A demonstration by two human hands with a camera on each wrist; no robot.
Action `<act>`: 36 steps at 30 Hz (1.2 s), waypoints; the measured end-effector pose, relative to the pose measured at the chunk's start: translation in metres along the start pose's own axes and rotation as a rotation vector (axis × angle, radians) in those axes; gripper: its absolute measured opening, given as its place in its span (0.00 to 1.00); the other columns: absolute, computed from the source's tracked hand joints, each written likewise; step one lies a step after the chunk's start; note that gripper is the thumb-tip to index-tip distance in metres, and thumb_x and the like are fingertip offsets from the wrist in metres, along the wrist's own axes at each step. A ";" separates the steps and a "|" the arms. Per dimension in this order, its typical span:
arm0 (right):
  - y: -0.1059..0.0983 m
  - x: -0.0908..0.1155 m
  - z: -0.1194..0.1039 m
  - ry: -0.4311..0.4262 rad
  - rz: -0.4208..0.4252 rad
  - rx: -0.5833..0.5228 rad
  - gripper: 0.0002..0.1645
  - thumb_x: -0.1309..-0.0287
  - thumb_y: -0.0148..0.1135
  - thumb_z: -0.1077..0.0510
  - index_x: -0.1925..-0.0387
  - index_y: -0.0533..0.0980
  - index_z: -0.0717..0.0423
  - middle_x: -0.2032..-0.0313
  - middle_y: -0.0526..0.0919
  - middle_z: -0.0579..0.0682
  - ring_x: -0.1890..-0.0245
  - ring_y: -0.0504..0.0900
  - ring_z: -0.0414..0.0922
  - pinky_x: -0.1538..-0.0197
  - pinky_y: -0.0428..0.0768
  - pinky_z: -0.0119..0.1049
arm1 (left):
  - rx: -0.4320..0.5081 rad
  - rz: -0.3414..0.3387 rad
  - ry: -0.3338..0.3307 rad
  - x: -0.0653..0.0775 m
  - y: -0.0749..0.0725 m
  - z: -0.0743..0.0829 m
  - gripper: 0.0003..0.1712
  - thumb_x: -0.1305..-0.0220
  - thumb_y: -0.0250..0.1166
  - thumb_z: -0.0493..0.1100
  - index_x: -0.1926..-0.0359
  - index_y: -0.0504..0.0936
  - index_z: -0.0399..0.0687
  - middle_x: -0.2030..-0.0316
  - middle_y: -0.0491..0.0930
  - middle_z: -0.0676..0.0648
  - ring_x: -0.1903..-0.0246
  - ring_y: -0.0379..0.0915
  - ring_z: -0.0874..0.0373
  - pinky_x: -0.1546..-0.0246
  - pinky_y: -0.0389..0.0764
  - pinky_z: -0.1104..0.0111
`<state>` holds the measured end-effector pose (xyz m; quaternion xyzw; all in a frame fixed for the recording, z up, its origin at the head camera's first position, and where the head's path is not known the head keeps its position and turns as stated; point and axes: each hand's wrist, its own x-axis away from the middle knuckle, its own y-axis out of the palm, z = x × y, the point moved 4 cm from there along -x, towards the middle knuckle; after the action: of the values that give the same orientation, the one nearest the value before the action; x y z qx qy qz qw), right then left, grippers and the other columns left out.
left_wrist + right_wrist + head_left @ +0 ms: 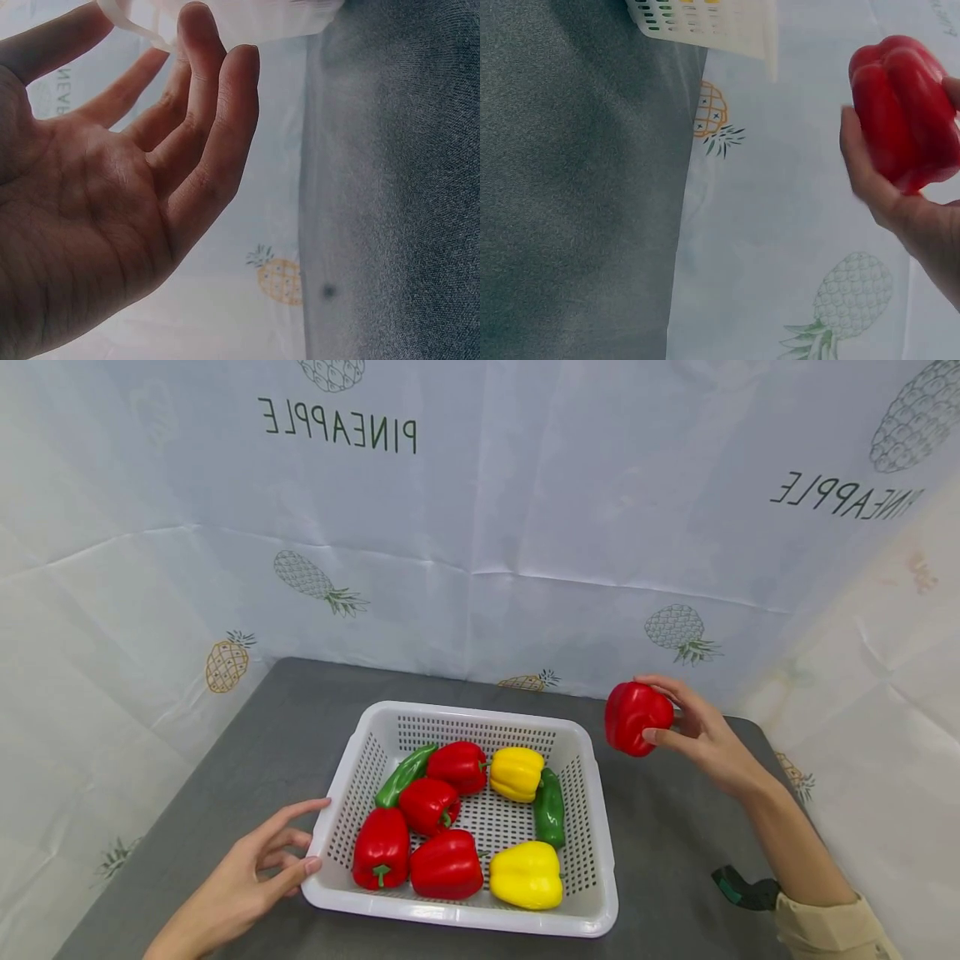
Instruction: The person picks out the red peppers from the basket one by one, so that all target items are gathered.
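A red bell pepper (628, 718) is held above the grey table by my right hand (697, 735), pinched between thumb and fingers. The right wrist view also shows this glossy red pepper (906, 112) in the grip. My left hand (243, 864) is at the left side of a white perforated plastic basket (457, 922), thumb and index fingertips against its rim and the other fingers loosely bent. Inside the basket lie several red bell peppers (447, 865), two yellow bell peppers (527, 875), a long green pepper (405, 775) and a darker green pepper (550, 808).
The basket stands on a dark grey table (300, 727). A pineapple-print cloth (525, 510) hangs behind and along the sides of the table. Near the right forearm lies a black strap-like item (746, 891) with a green patch.
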<state>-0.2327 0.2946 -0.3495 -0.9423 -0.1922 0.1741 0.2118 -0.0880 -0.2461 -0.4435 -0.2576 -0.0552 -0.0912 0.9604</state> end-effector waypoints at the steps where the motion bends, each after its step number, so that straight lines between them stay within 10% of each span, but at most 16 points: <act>1: 0.000 0.000 0.001 0.004 -0.015 -0.015 0.44 0.34 0.63 0.72 0.20 0.63 0.52 0.32 0.75 0.38 0.44 0.86 0.37 0.52 0.91 0.36 | -0.001 0.001 0.008 0.000 0.000 0.000 0.42 0.28 0.73 0.46 0.19 0.65 0.50 0.50 0.87 0.40 0.65 0.87 0.64 0.64 0.87 0.68; 8: -0.002 0.001 0.004 0.002 -0.089 -0.148 0.44 0.30 0.56 0.74 0.17 0.60 0.51 0.29 0.72 0.40 0.39 0.83 0.39 0.50 0.91 0.37 | 0.003 0.003 0.026 -0.001 -0.001 0.002 0.42 0.28 0.73 0.44 0.19 0.65 0.49 0.51 0.87 0.39 0.67 0.87 0.63 0.65 0.87 0.68; 36: -0.014 0.010 0.037 0.103 0.035 0.193 0.55 0.45 0.80 0.63 0.20 0.62 0.49 0.31 0.71 0.42 0.41 0.78 0.36 0.55 0.91 0.36 | 0.019 -0.032 -0.054 -0.002 -0.001 -0.004 0.43 0.27 0.71 0.47 0.18 0.63 0.49 0.49 0.87 0.40 0.63 0.87 0.63 0.63 0.89 0.67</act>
<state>-0.2433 0.3226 -0.3764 -0.9284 -0.1473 0.1469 0.3079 -0.0894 -0.2483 -0.4465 -0.2497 -0.0860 -0.0991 0.9594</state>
